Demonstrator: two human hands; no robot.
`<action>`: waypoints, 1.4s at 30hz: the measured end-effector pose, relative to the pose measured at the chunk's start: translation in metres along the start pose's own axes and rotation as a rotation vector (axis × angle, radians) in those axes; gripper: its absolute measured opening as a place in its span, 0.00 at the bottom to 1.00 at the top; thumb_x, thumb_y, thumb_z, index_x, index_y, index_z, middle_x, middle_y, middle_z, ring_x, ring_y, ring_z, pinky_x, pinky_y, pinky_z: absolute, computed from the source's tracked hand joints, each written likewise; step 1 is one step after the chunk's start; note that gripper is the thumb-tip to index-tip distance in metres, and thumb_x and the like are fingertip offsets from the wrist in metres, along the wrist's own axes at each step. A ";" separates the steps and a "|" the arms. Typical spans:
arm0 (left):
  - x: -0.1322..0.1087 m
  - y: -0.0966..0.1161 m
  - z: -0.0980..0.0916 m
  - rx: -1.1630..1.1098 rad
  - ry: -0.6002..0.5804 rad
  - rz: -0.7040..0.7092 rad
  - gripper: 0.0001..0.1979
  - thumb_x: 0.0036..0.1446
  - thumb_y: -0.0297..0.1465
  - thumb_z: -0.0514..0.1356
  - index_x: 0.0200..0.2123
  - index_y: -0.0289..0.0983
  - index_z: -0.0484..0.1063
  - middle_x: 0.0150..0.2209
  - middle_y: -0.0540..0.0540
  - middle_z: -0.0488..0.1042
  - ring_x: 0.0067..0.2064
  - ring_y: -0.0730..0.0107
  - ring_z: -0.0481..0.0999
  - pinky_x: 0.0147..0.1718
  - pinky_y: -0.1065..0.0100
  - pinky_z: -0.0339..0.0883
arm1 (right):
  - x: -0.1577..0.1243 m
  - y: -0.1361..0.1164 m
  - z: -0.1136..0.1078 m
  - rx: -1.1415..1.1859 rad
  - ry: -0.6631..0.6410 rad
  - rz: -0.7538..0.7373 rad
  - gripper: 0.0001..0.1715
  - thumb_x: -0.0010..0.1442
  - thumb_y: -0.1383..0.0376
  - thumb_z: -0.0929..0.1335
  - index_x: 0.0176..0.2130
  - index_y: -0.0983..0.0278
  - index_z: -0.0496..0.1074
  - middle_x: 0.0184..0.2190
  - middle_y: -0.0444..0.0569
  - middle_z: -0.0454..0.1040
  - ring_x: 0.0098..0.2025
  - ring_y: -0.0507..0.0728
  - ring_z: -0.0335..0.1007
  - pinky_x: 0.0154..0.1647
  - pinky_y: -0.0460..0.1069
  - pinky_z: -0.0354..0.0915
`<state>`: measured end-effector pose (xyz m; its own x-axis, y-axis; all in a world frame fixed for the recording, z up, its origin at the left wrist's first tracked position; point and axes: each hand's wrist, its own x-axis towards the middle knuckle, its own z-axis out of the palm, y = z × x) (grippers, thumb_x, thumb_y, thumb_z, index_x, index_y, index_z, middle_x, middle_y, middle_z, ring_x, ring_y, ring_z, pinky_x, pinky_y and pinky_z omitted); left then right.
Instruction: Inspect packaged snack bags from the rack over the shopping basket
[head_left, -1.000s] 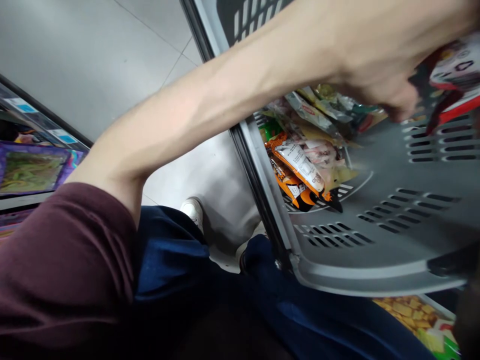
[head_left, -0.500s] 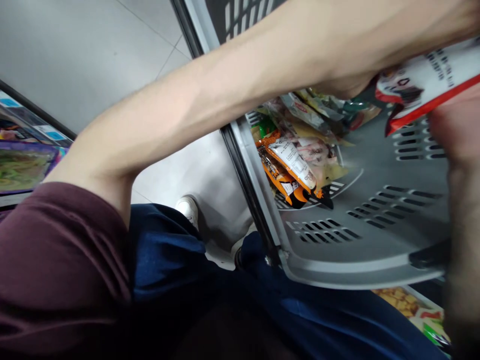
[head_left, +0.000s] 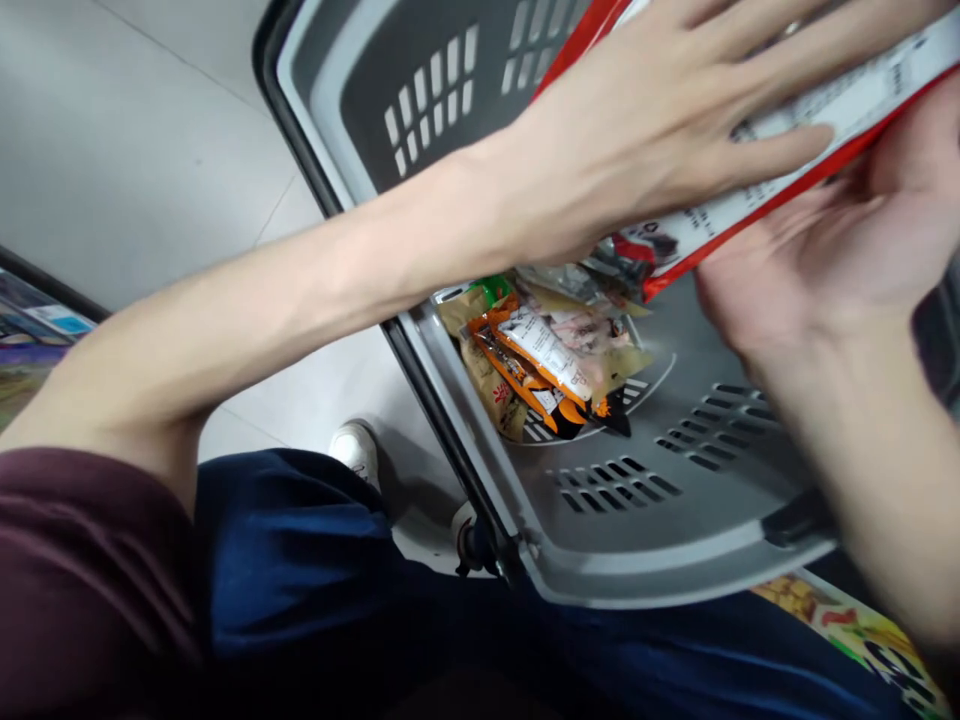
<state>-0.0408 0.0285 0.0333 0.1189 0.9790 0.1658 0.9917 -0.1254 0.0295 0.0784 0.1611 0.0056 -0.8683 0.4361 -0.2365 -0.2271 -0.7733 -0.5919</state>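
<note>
My left hand (head_left: 660, 110) reaches across from the left and lies with fingers stretched over a red and white packet (head_left: 877, 95), gripping it above a grey plastic basket (head_left: 675, 560). My right hand (head_left: 825, 260), blurred, is palm up just under the packet's lower edge with its fingers apart. Several snack packets (head_left: 547, 350), orange, white and tan, lie heaped in the basket's far corner. The basket rests tilted against my legs in dark blue trousers.
Grey tiled floor (head_left: 112, 130) lies to the left, with my white shoe (head_left: 356, 450) on it. A shelf edge with price labels (head_left: 45, 315) runs at the far left. Colourful packets (head_left: 847, 620) show below the basket at bottom right.
The red and white packet has come further over the basket. My left hand now lies spread on top of it and my right hand has come up underneath. The view shifted right.
</note>
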 end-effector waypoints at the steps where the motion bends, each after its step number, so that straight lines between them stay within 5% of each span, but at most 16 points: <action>1: -0.002 0.003 0.000 0.011 0.040 0.003 0.45 0.60 0.38 0.19 0.63 0.27 0.63 0.69 0.41 0.42 0.69 0.43 0.41 0.43 0.44 0.59 | -0.002 0.001 0.001 -0.052 -0.083 -0.019 0.38 0.73 0.56 0.45 0.39 0.60 0.77 0.59 0.34 0.72 0.68 0.49 0.57 0.67 0.47 0.63; 3: -0.005 0.007 0.002 0.021 0.084 0.058 0.35 0.68 0.35 0.25 0.68 0.34 0.55 0.70 0.42 0.47 0.70 0.49 0.44 0.58 0.40 0.47 | -0.006 0.001 0.002 -0.137 -0.148 -0.036 0.40 0.74 0.57 0.43 0.41 0.62 0.76 0.61 0.37 0.71 0.68 0.49 0.57 0.66 0.47 0.63; 5: -0.007 0.009 0.005 0.077 0.101 0.112 0.28 0.71 0.30 0.34 0.68 0.33 0.55 0.71 0.40 0.50 0.71 0.49 0.45 0.65 0.42 0.40 | -0.008 -0.001 0.001 -0.119 -0.072 -0.030 0.35 0.75 0.56 0.47 0.43 0.60 0.76 0.59 0.37 0.73 0.67 0.50 0.60 0.63 0.49 0.68; 9: -0.006 0.010 0.008 0.230 0.181 0.149 0.24 0.65 0.23 0.51 0.64 0.26 0.60 0.69 0.30 0.53 0.71 0.44 0.50 0.69 0.44 0.45 | -0.008 -0.005 -0.002 0.027 0.007 -0.060 0.25 0.74 0.55 0.53 0.49 0.61 0.73 0.51 0.44 0.80 0.63 0.52 0.67 0.58 0.53 0.73; 17: 0.000 0.020 0.001 0.216 0.136 0.078 0.25 0.67 0.22 0.41 0.65 0.35 0.59 0.69 0.44 0.56 0.71 0.47 0.49 0.62 0.40 0.59 | -0.004 -0.017 -0.003 -0.006 -0.023 -0.141 0.22 0.73 0.58 0.55 0.48 0.63 0.74 0.44 0.47 0.82 0.59 0.53 0.72 0.64 0.57 0.66; 24: -0.003 0.016 0.010 0.270 0.263 0.150 0.23 0.65 0.23 0.50 0.63 0.31 0.62 0.70 0.37 0.56 0.71 0.48 0.51 0.71 0.45 0.47 | -0.003 -0.019 -0.006 -0.083 -0.012 -0.132 0.19 0.69 0.55 0.60 0.48 0.57 0.75 0.45 0.43 0.82 0.60 0.59 0.71 0.64 0.62 0.66; 28: -0.006 0.013 0.013 0.271 0.246 0.141 0.28 0.61 0.23 0.55 0.64 0.38 0.60 0.70 0.43 0.57 0.72 0.48 0.50 0.70 0.43 0.51 | -0.002 -0.017 -0.010 -0.095 -0.023 -0.126 0.19 0.67 0.54 0.63 0.49 0.58 0.75 0.46 0.44 0.82 0.60 0.62 0.71 0.63 0.64 0.67; 42: -0.009 0.013 0.012 0.393 0.253 0.151 0.24 0.66 0.28 0.52 0.65 0.35 0.59 0.71 0.40 0.52 0.73 0.49 0.49 0.72 0.46 0.48 | -0.003 -0.019 -0.007 -0.089 -0.046 -0.108 0.21 0.63 0.52 0.64 0.49 0.60 0.76 0.47 0.46 0.81 0.60 0.63 0.71 0.63 0.65 0.66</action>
<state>-0.0287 0.0204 0.0205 0.2953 0.8786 0.3754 0.9138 -0.1451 -0.3793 0.0886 0.1776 0.0122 -0.8606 0.4916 -0.1332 -0.2824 -0.6781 -0.6786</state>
